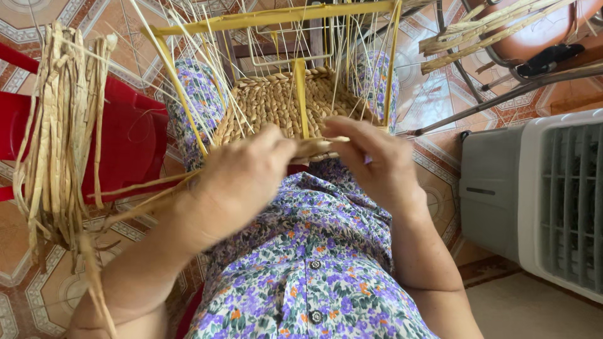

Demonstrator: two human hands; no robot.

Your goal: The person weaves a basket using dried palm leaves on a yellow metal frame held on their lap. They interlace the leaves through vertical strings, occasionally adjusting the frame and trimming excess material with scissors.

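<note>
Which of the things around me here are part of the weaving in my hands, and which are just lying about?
In use:
left hand
right hand
fibre strand pinched between both hands
woven panel
yellow frame
bundle of dried strands

Lying about:
red plastic chair
grey and white fan unit

- A half-woven basket of tan braided straw [276,107] rests on the lap, its finished panel tilted up towards the camera.
- A yellow metal rod frame [301,100] encloses it.
- Loose pale straw strands [188,44] fan upward from the weave.
</note>
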